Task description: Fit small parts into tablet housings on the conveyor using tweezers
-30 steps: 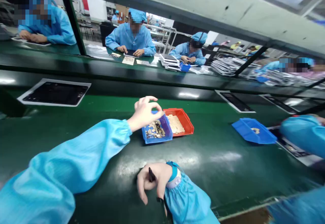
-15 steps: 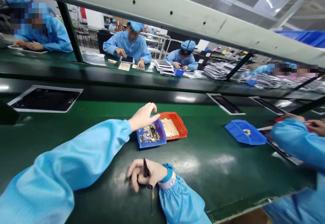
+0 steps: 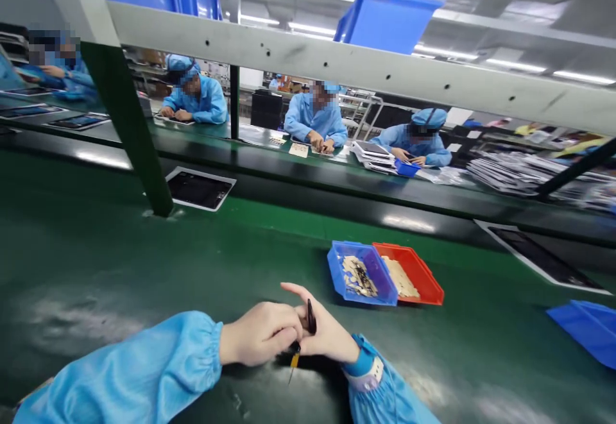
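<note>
My left hand (image 3: 262,333) is closed, its fingertips pressed against the fingers of my right hand; what they pinch is hidden. My right hand (image 3: 327,333) holds a thin dark tool (image 3: 310,317), whose black end rises above the fingers. Below the hands a yellow piece (image 3: 294,360) and a fine pointed tip stick out. Just beyond the hands, a blue bin (image 3: 337,278) holds small beige and black pieces. Touching it on the right, a red bin (image 3: 428,276) holds flat beige pieces.
A dark panel in a white frame (image 3: 199,189) lies behind a green post (image 3: 126,129) on the left. Another panel (image 3: 543,254) is at the right, with a blue bin (image 3: 590,331) nearer. Several people in blue work across the bench.
The view has turned left. My left hand has come back from above the blue bin and now meets my right hand, which still holds the tool.
</note>
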Demonstrator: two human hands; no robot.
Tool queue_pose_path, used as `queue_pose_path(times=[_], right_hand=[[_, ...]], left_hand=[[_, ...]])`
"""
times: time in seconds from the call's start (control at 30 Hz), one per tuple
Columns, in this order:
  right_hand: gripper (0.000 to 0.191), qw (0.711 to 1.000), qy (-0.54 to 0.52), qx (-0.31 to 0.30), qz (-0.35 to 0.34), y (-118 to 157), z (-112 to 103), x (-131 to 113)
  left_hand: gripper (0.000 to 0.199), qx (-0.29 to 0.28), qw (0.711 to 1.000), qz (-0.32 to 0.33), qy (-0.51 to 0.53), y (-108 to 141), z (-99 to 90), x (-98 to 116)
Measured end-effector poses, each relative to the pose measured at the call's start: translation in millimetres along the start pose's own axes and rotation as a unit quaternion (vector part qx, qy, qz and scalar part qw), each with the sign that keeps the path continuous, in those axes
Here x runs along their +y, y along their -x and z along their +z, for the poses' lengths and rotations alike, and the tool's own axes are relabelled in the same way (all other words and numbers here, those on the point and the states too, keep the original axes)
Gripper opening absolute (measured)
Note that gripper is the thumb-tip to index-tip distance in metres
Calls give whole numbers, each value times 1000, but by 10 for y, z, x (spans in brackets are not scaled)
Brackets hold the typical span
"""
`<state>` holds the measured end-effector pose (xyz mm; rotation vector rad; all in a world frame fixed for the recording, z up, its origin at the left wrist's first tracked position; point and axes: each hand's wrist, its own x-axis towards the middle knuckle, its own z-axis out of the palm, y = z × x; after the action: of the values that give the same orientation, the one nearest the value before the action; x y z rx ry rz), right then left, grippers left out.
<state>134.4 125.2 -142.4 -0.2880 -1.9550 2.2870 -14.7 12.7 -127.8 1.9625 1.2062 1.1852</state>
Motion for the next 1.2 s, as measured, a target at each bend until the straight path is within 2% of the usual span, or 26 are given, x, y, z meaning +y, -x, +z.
queue_pose_path(times=[0.07, 0.17, 0.2, 0.27, 0.33, 0.4, 0.47, 0.57, 0.67, 0.77, 0.9, 1.03, 1.2], right_hand=[[94, 1000, 14, 3, 11, -117, 71, -35], [88, 999, 21, -5, 24, -217, 146, -68], [86, 999, 22, -10, 25, -231, 164, -76], [79, 1000, 21, 10, 3, -234, 188, -93], [58, 993, -1, 102, -52, -217, 195, -107], [36, 964, -32, 235, -119, -197, 197, -111], [38, 927, -42, 337, -162, -182, 213, -86], [42, 906, -25, 394, -154, -144, 284, 12], [24, 914, -5, 392, -107, -69, 383, 126], [25, 925, 37, 372, -65, 5, 465, 180], [24, 925, 92, 368, -21, 32, 517, 156], [21, 924, 108, 365, -40, 15, 513, 152], [17, 941, 57, 323, -87, -1, 517, 178]], left_hand=[[46, 2, 1000, 9, 15, 71, -88, -7], [36, 6, 999, 29, 23, 158, -155, -27], [32, 21, 999, 35, 18, 183, -164, -44], [26, 87, 996, 23, -1, 229, -176, -101], [26, 170, 985, -23, -19, 265, -196, -183], [27, 219, 973, -76, -15, 290, -222, -275], [27, 224, 968, -112, 7, 307, -241, -353], [23, 214, 965, -147, 43, 324, -238, -410], [20, 206, 962, -165, 68, 335, -219, -401], [20, 197, 964, -166, 71, 339, -219, -372], [21, 173, 973, -143, 56, 335, -251, -351], [21, 132, 984, -102, 66, 346, -281, -356], [19, 97, 989, -78, 81, 379, -278, -372]])
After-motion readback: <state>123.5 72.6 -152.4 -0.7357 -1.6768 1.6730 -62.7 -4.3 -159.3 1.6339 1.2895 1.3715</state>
